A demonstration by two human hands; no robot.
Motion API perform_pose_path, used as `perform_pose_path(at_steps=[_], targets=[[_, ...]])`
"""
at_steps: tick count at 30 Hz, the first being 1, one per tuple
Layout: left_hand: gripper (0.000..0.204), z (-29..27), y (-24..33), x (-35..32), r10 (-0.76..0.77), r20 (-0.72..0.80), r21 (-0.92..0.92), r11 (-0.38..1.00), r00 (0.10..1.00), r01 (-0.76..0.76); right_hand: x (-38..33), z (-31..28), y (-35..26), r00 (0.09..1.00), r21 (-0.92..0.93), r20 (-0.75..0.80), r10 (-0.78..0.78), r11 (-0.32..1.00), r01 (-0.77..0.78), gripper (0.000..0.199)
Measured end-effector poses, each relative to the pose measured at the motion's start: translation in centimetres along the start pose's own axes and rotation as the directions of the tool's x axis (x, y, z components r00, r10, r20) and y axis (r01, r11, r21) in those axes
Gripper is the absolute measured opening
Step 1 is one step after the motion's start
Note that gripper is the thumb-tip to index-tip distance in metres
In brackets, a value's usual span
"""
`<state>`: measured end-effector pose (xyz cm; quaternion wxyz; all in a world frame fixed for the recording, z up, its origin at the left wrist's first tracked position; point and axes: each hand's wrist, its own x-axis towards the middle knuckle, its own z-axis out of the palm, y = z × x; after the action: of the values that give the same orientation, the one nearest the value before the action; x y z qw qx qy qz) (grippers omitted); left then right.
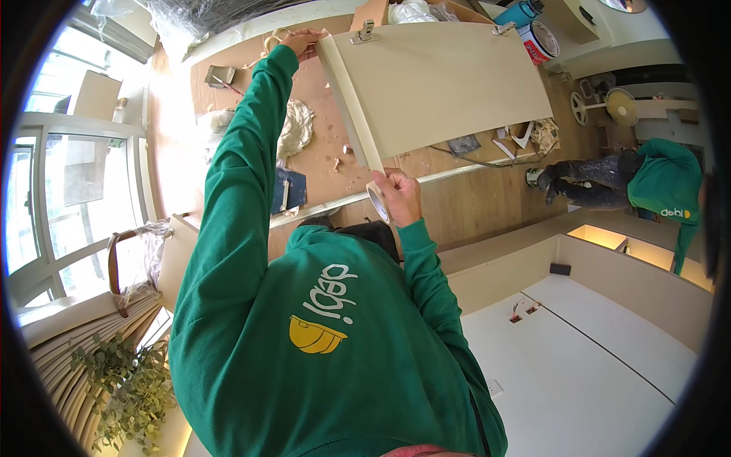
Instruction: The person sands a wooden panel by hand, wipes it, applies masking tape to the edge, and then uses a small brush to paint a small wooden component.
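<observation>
A beige cabinet door panel (457, 76) with metal hinges lies in front of me, raised above a cardboard-covered floor. Along its left edge runs a pale strip of masking tape (356, 107). At the strip's far end, my left hand (301, 39) reaches the panel's corner, its fingers closed on the tape. A crumpled loop of tape (271, 41) hangs beside that hand. My right hand (399, 195), near the panel's close corner, grips a roll of masking tape (377, 202). From the roll, the strip stretches up to the panel.
A white lump of plaster-like material (295, 129) and a dark blue flat tool (289, 189) lie left of the panel. Scraps (521, 135) litter the right side. Beyond stand a paint bucket (539, 42) and blue bottle (519, 14). Another person (662, 179) is at the right.
</observation>
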<state>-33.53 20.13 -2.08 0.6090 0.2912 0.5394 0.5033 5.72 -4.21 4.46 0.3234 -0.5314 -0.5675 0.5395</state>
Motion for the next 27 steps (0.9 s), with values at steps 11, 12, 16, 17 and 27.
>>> perform_pose_path(at_steps=[11, 12, 16, 17, 27], targets=[[0.01, 0.5, 0.3, -0.4, 0.022, -0.004, -0.01, 1.0, 1.0, -0.022, 0.0, 0.0, 0.5, 0.999, -0.018, 0.007, 0.044, 0.999, -0.044, 0.057], [0.012, 0.6, 0.3, -0.4, 0.01, -0.001, 0.002, 1.0, 1.0, -0.01, 0.0, 0.0, 0.8, 0.999, -0.01, 0.001, 0.051, 0.999, -0.051, 0.056], [0.015, 0.1, 0.2, -0.1, 0.0, 0.016, 0.013, 1.0, 1.0, 0.0, 0.1, 0.1, 0.8, 0.998, 0.017, 0.011, 0.055, 0.998, -0.055, 0.056], [0.015, -0.1, 0.0, 0.0, 0.004, 0.026, 0.006, 1.0, 1.0, -0.004, 0.1, 0.2, 0.7, 0.998, 0.025, 0.015, 0.053, 0.998, -0.054, 0.057], [0.013, 0.6, -0.8, 0.1, 0.01, 0.012, -0.187, 0.982, 1.0, -0.007, 0.5, 0.2, 1.7, 0.992, 0.006, 0.047, 0.114, 0.993, -0.114, 0.056]])
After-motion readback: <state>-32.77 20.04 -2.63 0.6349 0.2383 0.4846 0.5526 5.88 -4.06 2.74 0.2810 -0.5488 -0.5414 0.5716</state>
